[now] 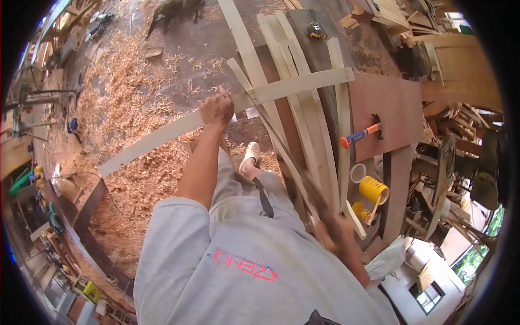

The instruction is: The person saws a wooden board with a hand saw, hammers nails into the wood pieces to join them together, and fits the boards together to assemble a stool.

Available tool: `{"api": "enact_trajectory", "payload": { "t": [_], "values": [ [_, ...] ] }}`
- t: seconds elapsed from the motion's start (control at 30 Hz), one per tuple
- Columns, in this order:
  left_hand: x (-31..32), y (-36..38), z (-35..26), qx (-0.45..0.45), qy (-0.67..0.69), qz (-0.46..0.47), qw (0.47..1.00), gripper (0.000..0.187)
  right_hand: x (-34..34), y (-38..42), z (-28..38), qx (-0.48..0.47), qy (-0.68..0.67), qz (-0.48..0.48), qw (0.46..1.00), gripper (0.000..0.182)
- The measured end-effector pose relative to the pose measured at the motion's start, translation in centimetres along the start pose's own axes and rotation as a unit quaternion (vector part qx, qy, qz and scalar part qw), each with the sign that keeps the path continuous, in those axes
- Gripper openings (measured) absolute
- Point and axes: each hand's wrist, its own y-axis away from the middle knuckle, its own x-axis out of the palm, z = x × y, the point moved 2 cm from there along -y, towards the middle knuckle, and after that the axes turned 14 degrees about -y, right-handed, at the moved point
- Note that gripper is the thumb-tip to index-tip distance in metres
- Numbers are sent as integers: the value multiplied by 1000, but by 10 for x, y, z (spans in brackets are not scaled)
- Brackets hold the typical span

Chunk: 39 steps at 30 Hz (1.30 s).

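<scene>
- The workbench, a reddish-brown board top, is running beyond and to the right of both grips, carrying a bundle of pale wooden slats lying lengthwise.
- The floor, lying to the left of the left grip, is being covered by a wide spread of wood shavings.
- A long pale wooden strip is lying crosswise over the slats, stretching from well left of the left grip to its far end past the bundle on the right.
- The left hand is closing fully around this strip, fingers wrapped over its top edge, pressing it against the slats.
- A handsaw, its thin dark blade blurred, is running from just right of the left grip, where it is meeting the strip, back to the right hand.
- The right hand is blurred; it appears to be clenching the saw's handle, though the fingers cannot be made out clearly.
- A hammer with an orange and blue handle is lying on the bench, beyond the right grip.
- A yellow cup is standing just beyond the right grip.
</scene>
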Motion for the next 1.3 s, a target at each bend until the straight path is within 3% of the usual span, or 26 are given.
{"api": "enact_trajectory", "payload": {
  "t": [0.07,0.23,0.27,0.3,0.33,0.4,0.43,0.5,0.57,0.67,0.73,0.87,0.9,0.93,1.03,1.1,1.13,1.17,1.3],
  "values": [
    [-5,1,-2,8,8,-24,1000,57,-18,21,45,66,137,-12,988,62],
    [12,-2,1,9,-36,-44,998,55,3,-21,-4,15,28,-15,999,59],
    [14,-4,3,9,-36,-43,998,56,23,-67,-26,-79,44,-35,995,54],
    [11,-4,5,8,-38,-42,998,56,41,-111,-41,-98,8,-49,994,38],
    [5,0,4,13,-24,-36,999,56,59,-148,-54,-26,-128,-66,989,23],
    [1,1,0,27,-6,-36,999,56,67,-179,-40,32,-128,-60,989,15],
    [3,0,2,24,-8,-40,999,55,62,-165,-41,33,-125,-66,989,15],
    [0,-1,3,10,-6,-9,1000,55,49,-109,-38,-113,-53,-66,990,25],
    [2,0,4,10,-1,1,1000,56,11,-28,-8,-69,37,-22,997,45],
    [4,-1,-2,2,-12,0,1000,57,-28,33,43,-48,72,-12,996,44],
    [3,-4,1,-6,-26,-11,1000,57,-36,39,51,65,9,8,998,39],
    [-3,-4,-1,6,-31,-16,999,58,32,-91,-22,-118,16,-74,990,22],
    [-4,1,0,12,-19,-13,1000,59,53,-130,-51,-92,-64,-66,992,22],
    [-2,6,1,14,-22,-8,1000,59,66,-167,-50,-79,-49,-58,994,12],
    [-4,1,0,43,2,-9,999,56,65,-171,-38,0,-108,-79,991,14],
    [-1,-2,1,15,-9,-2,1000,56,40,-100,-26,-101,1,-66,993,32],
    [2,2,1,17,-3,4,1000,56,25,-54,-22,-59,25,-37,997,53],
    [3,3,2,17,0,-5,1000,57,9,2,-20,53,13,17,998,54],
    [5,-2,-1,11,-46,-34,998,58,-17,7,26,26,49,17,998,57]
  ]
}}
